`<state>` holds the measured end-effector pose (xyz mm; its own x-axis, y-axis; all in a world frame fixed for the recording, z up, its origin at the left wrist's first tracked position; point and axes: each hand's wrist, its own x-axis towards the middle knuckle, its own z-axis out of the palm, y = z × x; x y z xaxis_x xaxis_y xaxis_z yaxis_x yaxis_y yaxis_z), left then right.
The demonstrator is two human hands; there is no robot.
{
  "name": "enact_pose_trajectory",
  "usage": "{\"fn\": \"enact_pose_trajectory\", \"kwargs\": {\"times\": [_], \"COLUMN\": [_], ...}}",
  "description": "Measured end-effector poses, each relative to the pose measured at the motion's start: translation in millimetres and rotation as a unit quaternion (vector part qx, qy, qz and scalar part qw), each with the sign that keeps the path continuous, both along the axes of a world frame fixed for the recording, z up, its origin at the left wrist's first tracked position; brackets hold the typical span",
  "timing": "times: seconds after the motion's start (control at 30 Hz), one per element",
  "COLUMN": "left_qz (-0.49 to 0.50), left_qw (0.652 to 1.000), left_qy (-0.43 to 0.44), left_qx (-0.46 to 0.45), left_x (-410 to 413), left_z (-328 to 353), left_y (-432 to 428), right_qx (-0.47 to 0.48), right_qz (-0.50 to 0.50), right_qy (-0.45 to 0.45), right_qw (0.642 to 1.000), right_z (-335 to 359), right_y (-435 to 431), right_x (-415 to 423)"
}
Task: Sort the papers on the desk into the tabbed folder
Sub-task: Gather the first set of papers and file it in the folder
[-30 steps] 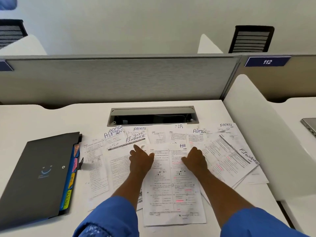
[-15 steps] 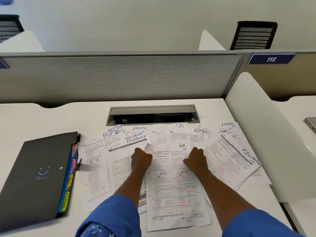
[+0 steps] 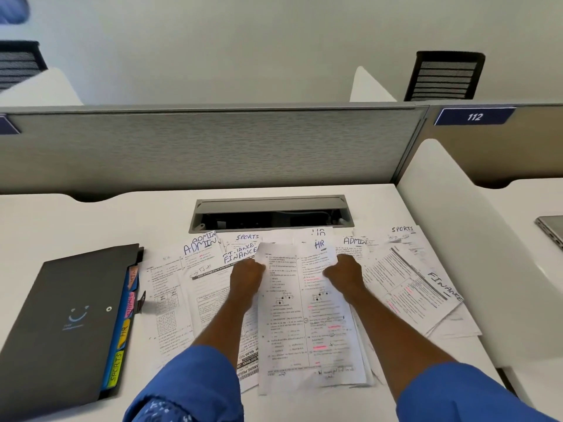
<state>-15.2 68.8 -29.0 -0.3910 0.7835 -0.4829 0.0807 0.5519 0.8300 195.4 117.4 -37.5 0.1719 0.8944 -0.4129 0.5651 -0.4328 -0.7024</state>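
Note:
Several printed papers lie spread over the white desk (image 3: 76, 220), hand-labelled ADMIN (image 3: 199, 246), SPORTS, FINANCE (image 3: 444, 289) and HR. The sheet marked HR (image 3: 304, 306) is in the middle, its far end raised off the pile. My left hand (image 3: 246, 277) grips its left edge and my right hand (image 3: 344, 272) grips its right edge. A dark grey tabbed folder (image 3: 64, 324) lies shut at the left, with coloured tabs along its right side reading SPORTS and HR among others.
A grey cable hatch (image 3: 271, 213) is set into the desk behind the papers. A grey partition stands at the back and a white divider (image 3: 457, 239) at the right. A laptop corner (image 3: 551, 229) shows on the neighbouring desk.
Both hands went from flat on the papers to closed on the HR sheet's edges, and its far end has lifted off the pile.

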Motion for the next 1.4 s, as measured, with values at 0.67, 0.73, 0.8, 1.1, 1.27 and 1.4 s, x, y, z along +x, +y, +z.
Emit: {"fn": "enact_pose_trajectory", "kwargs": {"times": [0.67, 0.73, 0.8, 1.1, 1.27, 1.4], "left_qz": [0.045, 0.042, 0.026, -0.005, 0.000, 0.010], "left_qw": [0.957, 0.959, 0.965, 0.967, 0.970, 0.971], "left_qy": [-0.032, -0.021, 0.013, 0.105, 0.121, 0.137], "left_qx": [0.284, 0.278, 0.261, 0.234, 0.212, 0.198], "left_x": [6.6, 5.9, 7.5, 19.4, 19.0, 22.1], "left_z": [128.1, 117.3, 104.0, 75.4, 62.4, 55.3], "left_y": [28.1, 22.1, 14.2, 15.3, 18.7, 19.8], "right_qx": [0.260, 0.248, 0.234, 0.225, 0.195, 0.200], "right_qz": [-0.024, -0.018, -0.009, 0.035, 0.053, 0.078], "right_qy": [0.351, 0.357, 0.347, 0.299, 0.288, 0.205], "right_qw": [0.899, 0.900, 0.908, 0.927, 0.936, 0.955], "right_z": [135.6, 122.8, 106.2, 75.7, 74.3, 61.0], "right_y": [21.8, 18.8, 15.0, 14.0, 15.7, 13.2], "right_x": [-15.3, -9.6, -4.3, 4.3, 4.5, 7.1]}}
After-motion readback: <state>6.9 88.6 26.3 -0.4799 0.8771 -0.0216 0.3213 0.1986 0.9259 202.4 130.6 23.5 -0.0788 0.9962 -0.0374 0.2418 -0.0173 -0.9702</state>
